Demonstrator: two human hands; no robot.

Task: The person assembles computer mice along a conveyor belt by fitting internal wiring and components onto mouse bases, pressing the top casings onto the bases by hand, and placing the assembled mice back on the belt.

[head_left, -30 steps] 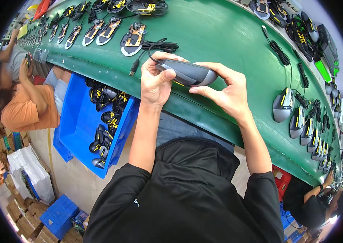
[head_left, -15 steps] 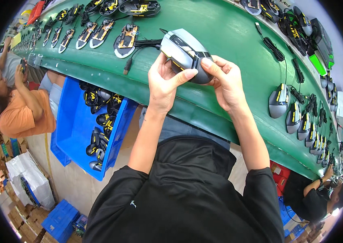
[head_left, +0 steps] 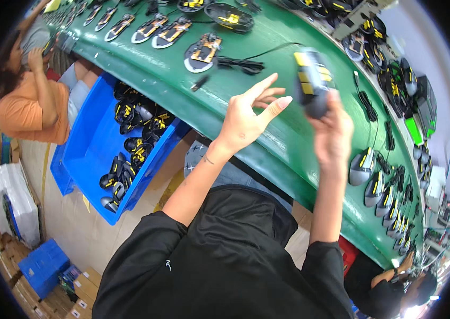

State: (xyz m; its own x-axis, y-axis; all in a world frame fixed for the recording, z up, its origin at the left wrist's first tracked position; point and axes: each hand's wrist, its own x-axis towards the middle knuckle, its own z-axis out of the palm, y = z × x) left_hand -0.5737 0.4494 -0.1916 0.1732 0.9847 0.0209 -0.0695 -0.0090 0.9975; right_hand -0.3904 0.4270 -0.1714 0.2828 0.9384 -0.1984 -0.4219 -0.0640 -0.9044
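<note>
My right hand (head_left: 334,130) grips a grey and black computer mouse (head_left: 316,85) with yellow patches, raised over the green bench and blurred by motion. Its cable (head_left: 275,50) trails to the left, towards a tied black bundle (head_left: 242,64). A short gap to the left of the mouse, my left hand (head_left: 249,117) holds nothing, its fingers spread. Beyond that hand lies an open mouse base (head_left: 202,53) with a circuit board on it. A small dark plug (head_left: 200,83), also blurred, lies nearer the bench edge.
Finished-looking mice (head_left: 363,167) line the right side of the green bench (head_left: 283,143), cables coiled beside them. More open bases (head_left: 169,33) run along the far left. A blue bin (head_left: 89,154) of mouse parts stands at left. Co-workers sit at left (head_left: 28,114) and lower right (head_left: 390,297).
Both hands held the mouse before. My left hand has let go, and my right hand has carried the mouse to the right and turned it. The whole view has shifted too.
</note>
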